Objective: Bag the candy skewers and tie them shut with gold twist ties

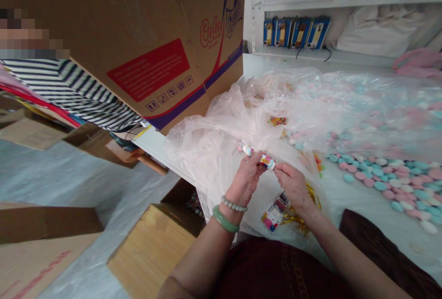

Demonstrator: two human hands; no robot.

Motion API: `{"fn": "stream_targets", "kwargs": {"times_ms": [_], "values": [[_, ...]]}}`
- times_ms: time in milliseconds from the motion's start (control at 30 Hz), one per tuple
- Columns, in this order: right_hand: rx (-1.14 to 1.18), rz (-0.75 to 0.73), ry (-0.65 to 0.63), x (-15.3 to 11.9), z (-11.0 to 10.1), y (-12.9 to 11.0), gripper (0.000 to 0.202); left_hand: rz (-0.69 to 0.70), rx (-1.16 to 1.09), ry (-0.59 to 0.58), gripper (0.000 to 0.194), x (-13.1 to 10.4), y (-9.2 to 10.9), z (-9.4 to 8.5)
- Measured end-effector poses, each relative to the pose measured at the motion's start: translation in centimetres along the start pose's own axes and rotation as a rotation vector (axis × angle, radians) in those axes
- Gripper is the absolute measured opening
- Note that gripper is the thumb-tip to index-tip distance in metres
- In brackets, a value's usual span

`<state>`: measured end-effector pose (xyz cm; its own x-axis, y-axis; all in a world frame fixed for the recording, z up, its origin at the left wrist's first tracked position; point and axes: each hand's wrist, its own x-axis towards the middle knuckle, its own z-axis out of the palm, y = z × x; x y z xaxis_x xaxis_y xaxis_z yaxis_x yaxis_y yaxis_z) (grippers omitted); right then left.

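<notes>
My left hand, with a pale bead bracelet and a green bangle at its wrist, is closed round a small clear candy packet with a colourful printed front. Fingers of my right hand pinch the packet's right end. A few white, pink and blue candies show just beyond my left fingers; whether they lie in the same packet I cannot tell. Below the hands lie colourful printed wrappers and a bunch of gold twist ties, partly hidden by my right forearm.
Clear plastic sheeting covers much of the white table. Many pastel candies spread at right, partly under plastic. A large cardboard box stands at left, a person in a striped top behind it. An opened carton sits below the table edge.
</notes>
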<state>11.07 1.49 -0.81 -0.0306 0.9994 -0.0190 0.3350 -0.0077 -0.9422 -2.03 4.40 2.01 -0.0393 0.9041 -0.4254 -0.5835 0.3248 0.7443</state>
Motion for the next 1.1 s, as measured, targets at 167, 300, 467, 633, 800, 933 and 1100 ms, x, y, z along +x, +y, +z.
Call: {"fn": "stream_targets", "kwargs": {"times_ms": [167, 300, 467, 633, 800, 933, 1100], "values": [[-0.141, -0.066, 0.022, -0.9, 1.1, -0.2, 0.024, 0.051, -0.136, -0.040, 0.027, -0.6, -0.8, 0.8], [-0.221, -0.133, 0.053, -1.4, 1.5, -0.9, 0.025, -0.007, -0.126, -0.018, 0.040, -1.0, -1.1, 0.9], [-0.313, -0.116, 0.079, -0.9, 2.0, -1.9, 0.025, -0.024, -0.082, 0.006, 0.038, -1.0, -2.3, 0.6], [-0.273, -0.087, 0.131, 0.0, 2.8, -1.9, 0.026, -0.132, -0.119, -0.094, 0.032, -0.7, -1.6, -0.2], [-0.181, -0.138, 0.101, 0.1, 2.8, -1.2, 0.024, -0.153, -0.270, -0.138, 0.022, 0.6, 2.0, -1.7], [-0.017, -0.118, 0.089, 0.0, 2.6, -1.6, 0.019, -0.046, -0.384, -0.050, 0.017, 1.9, 3.6, -2.0], [0.584, 0.267, -0.218, -0.3, 2.3, -2.7, 0.018, 0.003, -0.383, -0.158, 0.012, 1.8, 3.9, -1.4]]}}
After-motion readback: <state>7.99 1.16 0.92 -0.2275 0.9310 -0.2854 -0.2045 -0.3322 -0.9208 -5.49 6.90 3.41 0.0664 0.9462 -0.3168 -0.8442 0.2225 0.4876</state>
